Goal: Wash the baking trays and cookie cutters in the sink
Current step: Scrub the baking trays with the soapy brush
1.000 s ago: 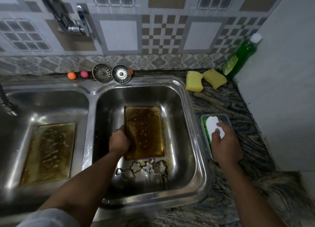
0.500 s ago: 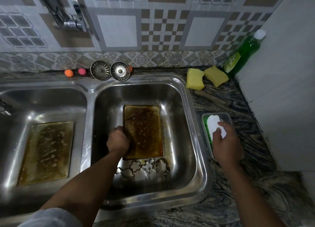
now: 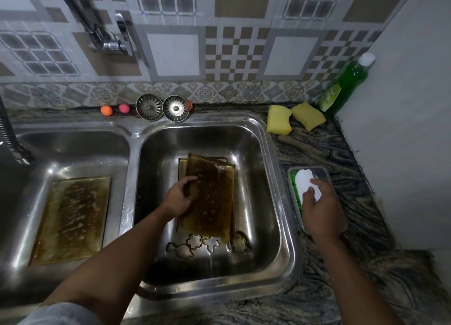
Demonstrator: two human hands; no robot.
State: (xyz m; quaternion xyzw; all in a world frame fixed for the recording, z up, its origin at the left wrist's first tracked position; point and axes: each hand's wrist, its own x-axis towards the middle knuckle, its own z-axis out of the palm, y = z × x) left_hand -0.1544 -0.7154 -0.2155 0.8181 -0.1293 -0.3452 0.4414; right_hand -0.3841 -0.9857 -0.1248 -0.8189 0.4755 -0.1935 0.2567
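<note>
Tray (image 3: 210, 198) — brown-stained, speckled with pale drops, in the right basin of the sink (image 3: 131, 168). It lies skewed across a second tray (image 3: 231, 171), of which only the far edge and a right-hand strip show.

Left hand (image 3: 178, 199) — grips the top tray by its left edge, thumb on the upper face, fingers curled under and out of sight.

Cutters (image 3: 207, 245) — several metal outlines on the basin floor just nearer than the trays. A fish and a flower shape can be made out. The rightmost is partly under the tray's corner and hard to read.

Third tray (image 3: 70, 220) — flat in the left basin, equally stained, untouched.

Right hand (image 3: 322, 210) — over the counter (image 3: 366, 202) to the right of the sink, fingers closed on a white pad (image 3: 303, 182). The pad sits in a clear dish (image 3: 322, 172) with something green inside, mostly covered by pad and hand.

Behind the sink: two strainers (image 3: 149, 107), with small balls (image 3: 106, 110) beside them, one half hidden by the right strainer.

Far right corner: two yellow sponges (image 3: 279, 120) and a green bottle (image 3: 346, 85) leaning on the wall.

Tap (image 3: 109, 39) — on the tiles, blurred, spout cut off at the top.
</note>
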